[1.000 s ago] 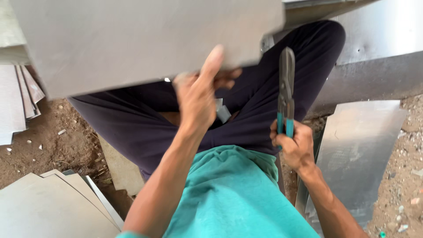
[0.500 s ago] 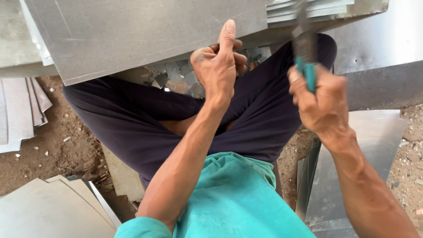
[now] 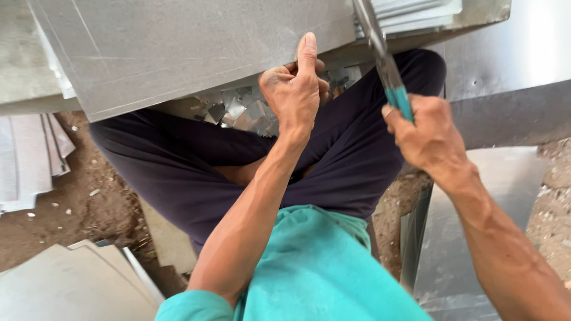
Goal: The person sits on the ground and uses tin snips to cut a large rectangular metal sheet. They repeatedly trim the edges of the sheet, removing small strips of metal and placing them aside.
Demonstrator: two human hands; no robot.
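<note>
We held a grey metal sheet (image 3: pixel 196 47) across our lap, its near edge running from nine o'clock up toward one o'clock. Our left hand (image 3: pixel 294 89) pinched that edge at about twelve o'clock, thumb pressed flat on the upper face and pointing away from us, the other fingers curled beneath the sheet. Our right hand (image 3: pixel 428 134), at two o'clock, was wrapped tight around the teal grips of the snips (image 3: pixel 383 62); the blades pointed up toward twelve o'clock and met the right end of the sheet, though we could not tell whether they were parted or closed there. Just beyond the blades, at one o'clock, lay a stack of thin sheets (image 3: pixel 416 12).

Under the sheet, near the left hand, small shiny offcuts (image 3: pixel 238 110) lay piled between our knees, against the dark trousers (image 3: pixel 178 172). Our teal shirt (image 3: pixel 321 267) filled the view at six o'clock. At eight o'clock more cut sheets (image 3: pixel 65 285) rested on the dirt floor (image 3: pixel 71 208), and another pile (image 3: pixel 30 160) sat at nine o'clock. At four o'clock a bright panel (image 3: pixel 476 196) leaned beside our right forearm, with a larger steel plate (image 3: pixel 517 71) behind it at three o'clock.
</note>
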